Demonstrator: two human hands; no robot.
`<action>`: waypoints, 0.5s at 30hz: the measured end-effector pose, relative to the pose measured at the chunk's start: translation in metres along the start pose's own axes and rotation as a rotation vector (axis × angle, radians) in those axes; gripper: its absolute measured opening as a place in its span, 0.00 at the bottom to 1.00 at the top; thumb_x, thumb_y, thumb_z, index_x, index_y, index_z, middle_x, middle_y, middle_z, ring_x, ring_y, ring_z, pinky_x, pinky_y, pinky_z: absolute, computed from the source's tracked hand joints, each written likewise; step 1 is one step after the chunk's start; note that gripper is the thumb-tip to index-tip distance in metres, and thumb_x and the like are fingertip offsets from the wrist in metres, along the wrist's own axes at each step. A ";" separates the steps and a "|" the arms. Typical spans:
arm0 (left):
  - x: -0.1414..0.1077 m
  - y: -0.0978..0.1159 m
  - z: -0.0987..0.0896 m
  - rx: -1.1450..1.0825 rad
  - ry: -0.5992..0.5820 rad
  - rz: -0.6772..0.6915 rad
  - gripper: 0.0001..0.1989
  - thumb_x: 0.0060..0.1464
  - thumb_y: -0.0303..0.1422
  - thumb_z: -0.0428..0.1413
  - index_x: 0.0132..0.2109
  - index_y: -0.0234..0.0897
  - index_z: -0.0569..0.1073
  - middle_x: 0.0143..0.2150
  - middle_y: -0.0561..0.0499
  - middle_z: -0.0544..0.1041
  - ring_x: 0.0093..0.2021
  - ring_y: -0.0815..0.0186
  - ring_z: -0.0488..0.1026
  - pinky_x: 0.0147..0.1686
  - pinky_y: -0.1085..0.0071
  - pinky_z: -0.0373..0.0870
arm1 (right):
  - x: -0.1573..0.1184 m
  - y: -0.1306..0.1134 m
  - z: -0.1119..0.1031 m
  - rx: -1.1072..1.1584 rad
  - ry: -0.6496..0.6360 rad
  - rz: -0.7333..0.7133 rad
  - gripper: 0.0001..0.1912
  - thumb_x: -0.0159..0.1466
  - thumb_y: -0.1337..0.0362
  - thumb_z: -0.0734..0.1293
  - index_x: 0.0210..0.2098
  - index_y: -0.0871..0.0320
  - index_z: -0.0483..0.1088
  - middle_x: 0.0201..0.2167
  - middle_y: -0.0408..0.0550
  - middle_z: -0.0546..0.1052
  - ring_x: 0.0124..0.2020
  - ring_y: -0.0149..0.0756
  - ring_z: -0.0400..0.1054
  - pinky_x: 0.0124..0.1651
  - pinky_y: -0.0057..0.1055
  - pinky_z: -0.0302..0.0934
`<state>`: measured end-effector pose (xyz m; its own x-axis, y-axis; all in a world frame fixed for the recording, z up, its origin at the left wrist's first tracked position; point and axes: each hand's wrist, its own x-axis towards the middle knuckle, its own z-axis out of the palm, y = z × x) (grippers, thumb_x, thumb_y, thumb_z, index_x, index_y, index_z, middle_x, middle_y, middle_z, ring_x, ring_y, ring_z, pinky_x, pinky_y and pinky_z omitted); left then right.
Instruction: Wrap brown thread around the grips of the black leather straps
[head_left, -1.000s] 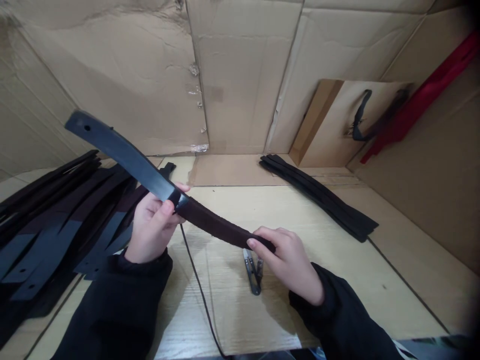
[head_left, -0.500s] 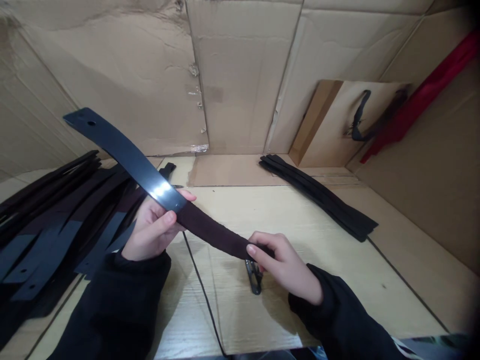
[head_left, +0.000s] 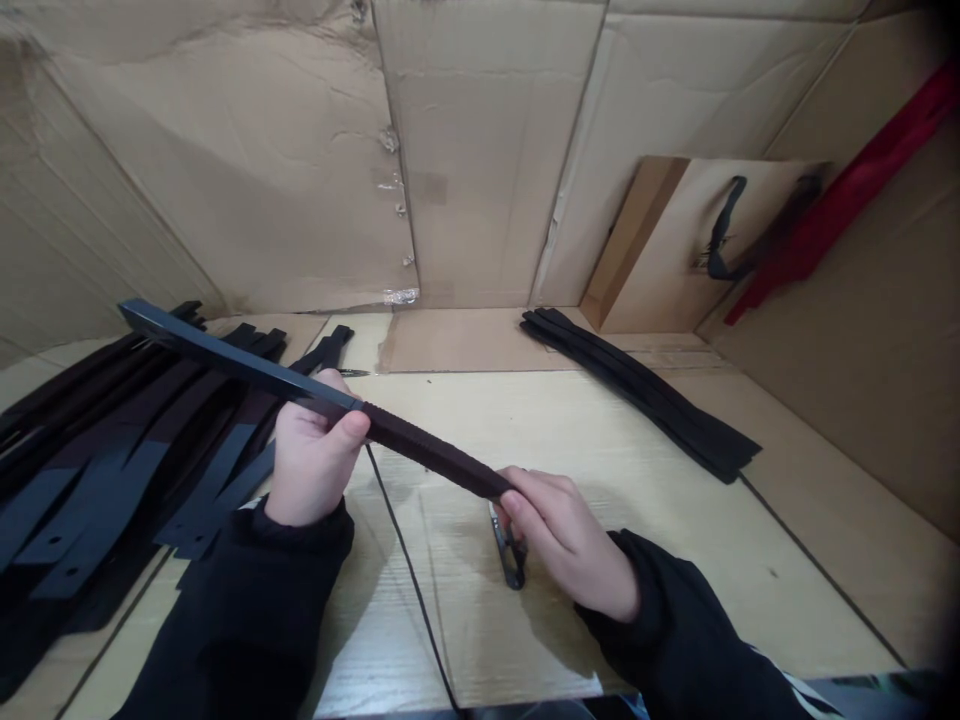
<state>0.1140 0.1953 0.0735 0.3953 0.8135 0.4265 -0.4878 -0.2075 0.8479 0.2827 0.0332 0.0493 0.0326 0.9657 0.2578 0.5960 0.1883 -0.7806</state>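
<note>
A long flat strap point(head_left: 247, 368) lies edge-on across the space above the table, held in both hands and slanting from far left down to near right. It has two surfaces: the far section is smooth, glossy black, rigid-looking and square-ended, while the near section is a dark brown, fuzzy, suede-like material. The left hand point(head_left: 315, 455) closes around the strap close to where those two sections meet, its thumb pressed against the near face and its fingers curled behind. The right hand point(head_left: 566, 540) grips the fuzzy section near its end in a narrow pinch, and its fingers hide the tip. Both wrists disappear into black sleeves point(head_left: 240, 620).

Just below the right fingers, small black-handled thread snips point(head_left: 510, 560) lie on the pale wood-grain table point(head_left: 637, 560), their blades partly hidden. A thin black cord point(head_left: 405, 555) runs across the tabletop toward the near edge, though at this angle it could be a seam. To the left, many similar straps point(head_left: 112, 450) lie in an overlapping fan, with matte, punched ends facing near. To the far right, a narrow bundle of dark straps point(head_left: 645, 395) lies slantwise.

Creased corrugated cardboard point(head_left: 480, 170) lines the far and right sides. A kraft paper bag point(head_left: 675, 245) with a black handle leans in the far right corner, beside a red strip point(head_left: 847, 190).
</note>
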 end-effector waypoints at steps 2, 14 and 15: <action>-0.001 0.000 0.000 0.019 -0.012 0.016 0.19 0.37 0.40 0.67 0.23 0.34 0.66 0.18 0.59 0.59 0.17 0.80 0.54 0.15 0.81 0.50 | -0.001 0.001 0.003 0.008 0.024 0.016 0.20 0.70 0.58 0.51 0.26 0.58 0.61 0.20 0.43 0.64 0.22 0.29 0.59 0.28 0.29 0.54; -0.006 0.008 -0.011 0.033 -0.265 -0.116 0.19 0.44 0.33 0.62 0.47 0.39 0.76 0.32 0.49 0.76 0.31 0.69 0.74 0.31 0.75 0.72 | -0.001 0.010 0.000 0.902 -0.233 0.391 0.22 0.68 0.49 0.54 0.36 0.62 0.65 0.14 0.38 0.66 0.11 0.21 0.54 0.15 0.19 0.49; -0.006 0.007 -0.013 0.036 -0.290 -0.134 0.19 0.44 0.33 0.62 0.47 0.39 0.76 0.33 0.49 0.77 0.30 0.69 0.73 0.30 0.75 0.71 | -0.001 0.011 -0.003 0.966 -0.272 0.427 0.21 0.67 0.49 0.54 0.36 0.62 0.65 0.13 0.38 0.66 0.11 0.21 0.54 0.14 0.18 0.48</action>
<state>0.0978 0.1963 0.0730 0.6617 0.6475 0.3779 -0.3909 -0.1320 0.9109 0.2912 0.0337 0.0420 -0.1621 0.9697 -0.1830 -0.3076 -0.2258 -0.9243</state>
